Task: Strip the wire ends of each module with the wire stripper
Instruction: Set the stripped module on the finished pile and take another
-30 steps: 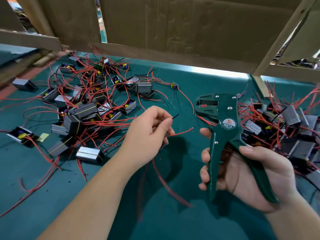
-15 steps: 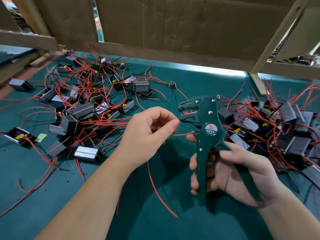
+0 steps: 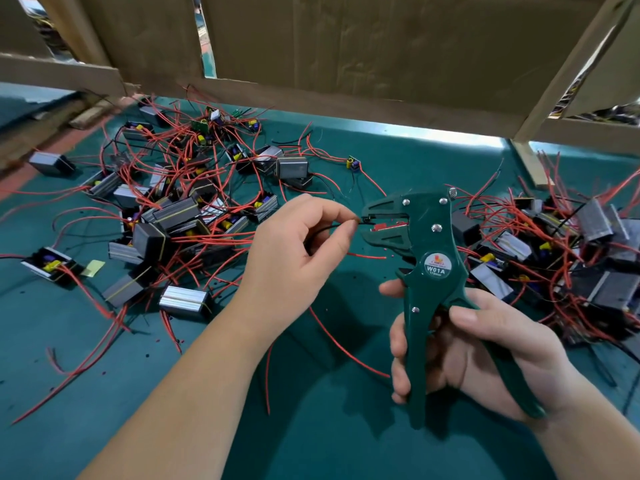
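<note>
The left hand (image 3: 294,258) pinches a black wire (image 3: 323,231) at the wire stripper (image 3: 429,261) mouth; the right hand (image 3: 485,348) has its grip round the handles; push the wire in straight, then squeeze slowly.

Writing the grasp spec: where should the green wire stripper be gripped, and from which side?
Grip the wire stripper by its two handles, from the right and below, as the right hand does: wrapped round the front handle, palm behind the rear one. The head points left at the black wire pinched by the left hand, so that end should stay free; the splayed handles want squeezing.
</note>
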Demonstrator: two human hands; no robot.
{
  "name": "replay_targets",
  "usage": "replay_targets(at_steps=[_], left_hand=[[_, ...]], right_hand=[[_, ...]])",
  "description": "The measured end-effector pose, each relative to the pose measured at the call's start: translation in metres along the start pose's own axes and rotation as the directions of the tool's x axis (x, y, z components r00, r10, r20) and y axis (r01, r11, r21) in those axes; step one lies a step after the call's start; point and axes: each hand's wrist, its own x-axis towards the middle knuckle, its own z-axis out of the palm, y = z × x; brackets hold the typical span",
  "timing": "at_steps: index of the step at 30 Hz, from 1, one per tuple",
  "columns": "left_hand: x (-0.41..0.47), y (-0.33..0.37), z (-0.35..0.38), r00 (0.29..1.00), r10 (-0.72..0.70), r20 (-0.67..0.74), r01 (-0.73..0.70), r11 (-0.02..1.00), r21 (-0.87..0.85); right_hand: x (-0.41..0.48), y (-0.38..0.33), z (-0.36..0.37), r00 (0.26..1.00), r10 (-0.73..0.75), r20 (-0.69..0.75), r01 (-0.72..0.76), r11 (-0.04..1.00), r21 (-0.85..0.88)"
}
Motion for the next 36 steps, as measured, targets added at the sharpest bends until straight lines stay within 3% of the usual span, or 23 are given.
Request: replay_targets(at_steps=[9,36], left_hand=[[-0.0015,0.0032,-0.0014,0.999,0.026,-0.026,-0.026,0.999,-0.017],[0.0009,0.0038,-0.0006,0.996,0.08,-0.033,-0.082,0.996,-0.034]], right_hand=[[-0.0029,-0.0001,0.0066,1.0,-0.001,-0.012,0.0,0.998,-0.061],[-0.0025,0.002,0.0061,0.999,0.053,0.01,-0.053,0.998,-0.026]])
